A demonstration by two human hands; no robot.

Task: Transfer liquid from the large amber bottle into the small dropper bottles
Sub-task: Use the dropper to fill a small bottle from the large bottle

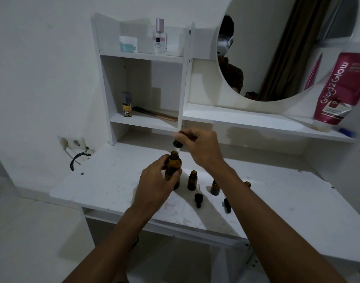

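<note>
The large amber bottle (173, 166) stands uncapped on the white desk (113, 180), and my left hand (157, 180) is wrapped around its body. My right hand (199, 147) pinches a black-capped glass dropper (177, 145) just above the bottle's open mouth, its pipette pointing down at the neck. To the right stand three small amber dropper bottles: one open (192, 180), a second (215, 187) and a third (247, 184) mostly hidden behind my right forearm. Two black dropper caps (198, 200) (227, 204) lie on the desk in front of them.
A white shelf unit (143, 121) rises behind the desk, holding a small yellow spray can (127, 106), a comb (154, 114), a jar (128, 44) and a perfume bottle (160, 38). A pink tube (338, 92) leans by the round mirror (277, 48). Wall sockets with cables (77, 148) sit at left.
</note>
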